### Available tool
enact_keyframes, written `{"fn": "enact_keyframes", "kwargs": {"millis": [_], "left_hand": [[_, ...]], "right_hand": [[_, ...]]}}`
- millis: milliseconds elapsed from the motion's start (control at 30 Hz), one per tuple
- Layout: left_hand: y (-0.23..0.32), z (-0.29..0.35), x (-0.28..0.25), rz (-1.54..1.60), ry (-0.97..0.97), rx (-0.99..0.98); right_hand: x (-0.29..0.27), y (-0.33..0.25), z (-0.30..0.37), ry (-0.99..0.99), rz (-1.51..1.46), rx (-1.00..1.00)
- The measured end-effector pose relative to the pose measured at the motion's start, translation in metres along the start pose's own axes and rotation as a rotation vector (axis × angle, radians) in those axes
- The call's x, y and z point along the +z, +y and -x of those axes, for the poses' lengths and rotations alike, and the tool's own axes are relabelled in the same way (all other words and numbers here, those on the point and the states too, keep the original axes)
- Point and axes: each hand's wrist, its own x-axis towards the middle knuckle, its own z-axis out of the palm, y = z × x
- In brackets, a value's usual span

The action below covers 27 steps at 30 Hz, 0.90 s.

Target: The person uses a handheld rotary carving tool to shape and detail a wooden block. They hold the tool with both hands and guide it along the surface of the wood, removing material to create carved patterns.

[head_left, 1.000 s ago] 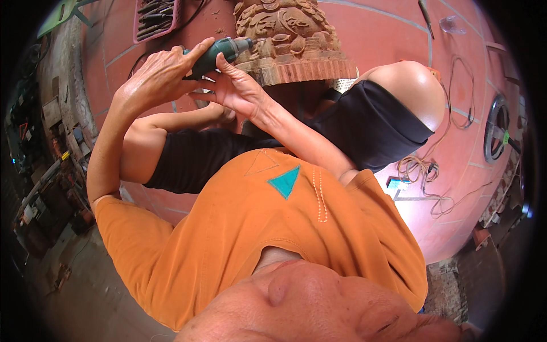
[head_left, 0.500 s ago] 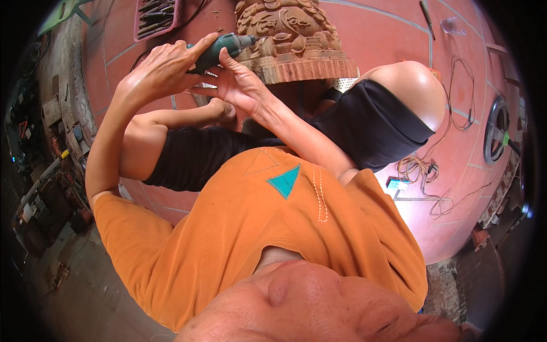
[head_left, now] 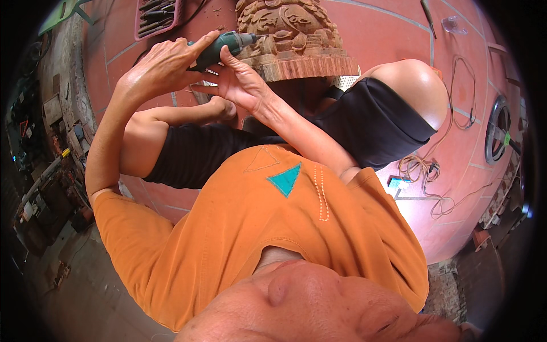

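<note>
My left hand [head_left: 162, 65] is closed around a dark green rotary power tool [head_left: 217, 51], its index finger stretched along the body. The tool points right, its narrow tip at the left side of a brown wooden carving [head_left: 296, 43]. Whether the bit touches the wood is too small to tell. From below, my right hand [head_left: 242, 85] grips the same tool, thumb against its front and palm showing; its fingers are partly hidden. Relief shapes cover the carving above a plain, rough-cut lower edge. It stands between my knees.
A pink basket [head_left: 156, 17] of carving tools sits on the red tiled floor at upper left. To the right lie a looped cord [head_left: 419, 168], a dark stick [head_left: 427, 17], a clear plastic piece [head_left: 454, 24] and a round black ring [head_left: 497, 130]. My bent knee [head_left: 413, 85] flanks the carving.
</note>
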Motion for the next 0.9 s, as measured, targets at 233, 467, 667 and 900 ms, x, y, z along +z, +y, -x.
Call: {"fn": "enact_keyframes", "kwargs": {"millis": [233,467,667,900], "left_hand": [[-0.001,0.003,0.002,0.006,0.023,0.017],[0.0,0.005,0.002,-0.013,0.054,0.037],[0.002,0.006,0.001,0.006,-0.007,0.002],[0.005,0.01,0.0,0.021,-0.017,-0.006]], "right_hand": [[0.001,0.0,0.002,-0.003,0.02,0.01],[0.001,0.0,0.005,0.0,0.022,0.024],[0.005,0.0,0.009,-0.01,0.027,0.027],[0.007,0.002,0.012,0.008,0.022,0.04]]}}
